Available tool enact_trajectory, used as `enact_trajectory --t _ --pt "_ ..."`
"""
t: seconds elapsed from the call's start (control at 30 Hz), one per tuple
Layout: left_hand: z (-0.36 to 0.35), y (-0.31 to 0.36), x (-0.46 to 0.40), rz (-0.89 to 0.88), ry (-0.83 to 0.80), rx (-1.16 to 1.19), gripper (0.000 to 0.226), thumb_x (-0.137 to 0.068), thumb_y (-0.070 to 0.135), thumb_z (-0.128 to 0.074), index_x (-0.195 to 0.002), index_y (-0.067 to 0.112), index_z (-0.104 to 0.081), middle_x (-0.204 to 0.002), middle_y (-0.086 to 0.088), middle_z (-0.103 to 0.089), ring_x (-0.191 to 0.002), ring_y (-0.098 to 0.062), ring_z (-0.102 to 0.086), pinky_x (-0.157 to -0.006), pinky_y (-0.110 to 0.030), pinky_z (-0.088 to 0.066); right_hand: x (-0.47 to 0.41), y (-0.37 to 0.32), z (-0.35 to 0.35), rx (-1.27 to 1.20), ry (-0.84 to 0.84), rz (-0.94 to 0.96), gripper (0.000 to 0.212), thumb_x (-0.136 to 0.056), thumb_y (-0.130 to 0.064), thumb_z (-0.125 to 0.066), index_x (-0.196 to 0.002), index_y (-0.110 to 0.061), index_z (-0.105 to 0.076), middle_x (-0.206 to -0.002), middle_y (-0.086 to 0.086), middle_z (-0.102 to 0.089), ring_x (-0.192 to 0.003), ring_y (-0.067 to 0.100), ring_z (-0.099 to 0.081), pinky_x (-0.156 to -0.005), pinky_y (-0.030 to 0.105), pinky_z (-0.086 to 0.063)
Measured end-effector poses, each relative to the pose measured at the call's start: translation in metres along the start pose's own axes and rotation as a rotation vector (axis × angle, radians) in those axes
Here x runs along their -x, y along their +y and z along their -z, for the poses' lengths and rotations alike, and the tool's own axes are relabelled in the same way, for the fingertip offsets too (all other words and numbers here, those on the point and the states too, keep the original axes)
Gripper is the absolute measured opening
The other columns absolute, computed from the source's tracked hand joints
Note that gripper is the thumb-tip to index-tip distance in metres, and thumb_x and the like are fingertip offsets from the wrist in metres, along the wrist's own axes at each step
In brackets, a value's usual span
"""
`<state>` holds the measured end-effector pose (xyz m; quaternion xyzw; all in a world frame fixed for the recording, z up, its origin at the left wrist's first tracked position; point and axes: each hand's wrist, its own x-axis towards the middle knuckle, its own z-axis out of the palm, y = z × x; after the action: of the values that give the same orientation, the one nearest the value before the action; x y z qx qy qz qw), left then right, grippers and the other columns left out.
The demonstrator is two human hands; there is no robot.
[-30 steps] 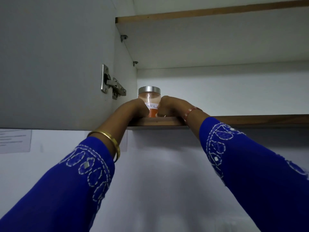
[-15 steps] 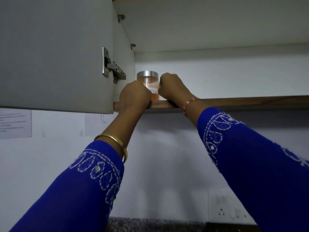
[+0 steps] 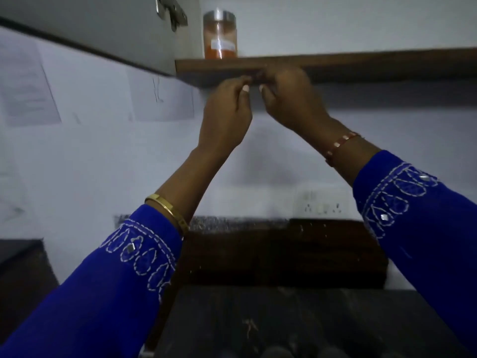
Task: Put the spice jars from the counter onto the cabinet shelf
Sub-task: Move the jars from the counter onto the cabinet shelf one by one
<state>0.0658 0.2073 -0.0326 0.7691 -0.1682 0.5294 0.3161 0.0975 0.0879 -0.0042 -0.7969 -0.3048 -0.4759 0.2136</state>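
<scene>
A clear spice jar (image 3: 220, 34) with a silver lid and orange powder stands upright at the left end of the wooden cabinet shelf (image 3: 361, 63), free of both hands. My left hand (image 3: 227, 112) and my right hand (image 3: 289, 99) hang just below the shelf's front edge, close together. Their fingers are loosely curled and hold nothing. Both are apart from the jar.
The open grey cabinet door (image 3: 90, 32) with a metal hinge (image 3: 171, 11) juts out at upper left. Papers (image 3: 28, 83) are stuck on the white wall. A dark counter (image 3: 284, 319) lies below, with a wall socket (image 3: 322, 202) above it.
Both hands have let go of the jar and dropped below the shelf edge. The jar stays on the shelf. The camera has tilted down, bringing the counter into view.
</scene>
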Motion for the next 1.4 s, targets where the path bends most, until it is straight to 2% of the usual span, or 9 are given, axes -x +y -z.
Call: enact_trajectory --t 0.27,0.5,0.67,0.87,0.93,1.0,1.07,1.2,1.4 --pt "-0.015 0.039 0.133 0.242 -0.132 0.176 0.034 -0.098 0.017 -0.038 -0.123 0.008 -0.058 -0.130 -0.005 -0.059 -0.123 -0.013 -0.051 -0.082 0.014 -0.021 0.149 0.002 0.027 -0.084 -0.048 -0.262 0.034 -0.093 -0.022 -0.049 -0.123 -0.009 -0.059 -0.131 0.007 -0.059 -0.124 0.018 -0.052 -0.108 0.025 -0.034" --pt "-0.049 0.051 0.249 0.402 -0.393 0.306 0.033 -0.093 0.014 -0.043 -0.117 0.004 -0.062 -0.121 -0.011 -0.064 -0.111 -0.008 -0.054 -0.083 0.011 -0.028 0.282 0.013 0.032 -0.140 -0.187 -0.525 0.030 -0.087 -0.010 -0.055 -0.113 0.000 -0.064 -0.118 0.017 -0.065 -0.112 0.027 -0.059 -0.094 0.014 -0.034" --pt "-0.062 0.059 0.308 0.526 -0.548 0.357 0.030 -0.096 0.008 -0.044 -0.120 0.002 -0.060 -0.124 -0.012 -0.061 -0.113 -0.009 -0.052 -0.081 0.010 -0.031 0.354 0.006 0.031 -0.202 -0.294 -0.738 0.030 -0.087 -0.009 -0.059 -0.115 0.000 -0.064 -0.119 0.017 -0.064 -0.113 0.027 -0.059 -0.099 0.031 -0.044" --pt "-0.065 0.061 0.368 0.767 -0.681 0.360 0.030 -0.096 0.008 -0.041 -0.119 0.004 -0.059 -0.114 -0.003 -0.062 -0.103 -0.005 -0.051 -0.072 0.011 -0.032 0.423 -0.018 0.019 -0.245 -0.592 -0.902 0.036 -0.087 -0.015 -0.060 -0.121 -0.005 -0.059 -0.123 0.014 -0.061 -0.114 0.026 -0.058 -0.095 0.027 -0.042" --pt "-0.063 0.059 0.385 0.881 -0.724 0.366 0.029 -0.096 0.009 -0.040 -0.116 0.007 -0.061 -0.104 0.002 -0.061 -0.096 -0.008 -0.055 -0.071 0.005 -0.038 0.437 -0.024 0.014 -0.262 -0.710 -0.867 0.032 -0.084 -0.017 -0.062 -0.114 -0.006 -0.063 -0.116 0.013 -0.066 -0.107 0.027 -0.061 -0.091 0.027 -0.045" --pt "-0.063 0.051 0.403 0.985 -0.757 0.346 0.029 -0.096 0.011 -0.041 -0.115 0.008 -0.062 -0.105 -0.001 -0.063 -0.098 -0.012 -0.057 -0.085 -0.013 -0.044 0.451 -0.026 0.008 -0.287 -0.800 -0.791 0.034 -0.078 -0.016 -0.067 -0.111 -0.007 -0.064 -0.112 0.012 -0.068 -0.105 0.025 -0.061 -0.086 0.019 -0.041" --pt "-0.063 0.041 0.420 1.059 -0.807 0.323 0.030 -0.095 0.011 -0.043 -0.117 0.006 -0.062 -0.113 -0.008 -0.066 -0.105 -0.021 -0.060 -0.094 -0.032 -0.047 0.464 -0.028 0.002 -0.279 -0.925 -0.806 0.058 -0.070 -0.027 -0.075 -0.123 -0.012 -0.055 -0.125 0.011 -0.058 -0.118 0.025 -0.053 -0.096 0.021 -0.039" --pt "-0.058 0.035 0.436 1.203 -0.884 0.283 0.031 -0.095 0.007 -0.043 -0.120 -0.002 -0.059 -0.123 -0.018 -0.061 -0.104 -0.020 -0.056 -0.085 -0.023 -0.039 0.476 -0.032 -0.004 -0.150 -1.197 -0.825 0.100 -0.067 -0.040 -0.078 -0.146 -0.015 -0.022 -0.148 0.012 -0.028 -0.135 0.031 -0.030 -0.110 0.042 -0.034" --pt "-0.047 0.039 0.442 1.373 -0.883 0.415 0.032 -0.096 0.006 -0.039 -0.120 -0.002 -0.058 -0.118 -0.016 -0.062 -0.105 -0.026 -0.058 -0.089 -0.033 -0.047 0.468 -0.024 -0.002 -0.210 -1.155 -0.833 0.092 -0.064 -0.035 -0.079 -0.142 -0.017 -0.033 -0.141 0.011 -0.036 -0.129 0.028 -0.040 -0.107 0.036 -0.038"
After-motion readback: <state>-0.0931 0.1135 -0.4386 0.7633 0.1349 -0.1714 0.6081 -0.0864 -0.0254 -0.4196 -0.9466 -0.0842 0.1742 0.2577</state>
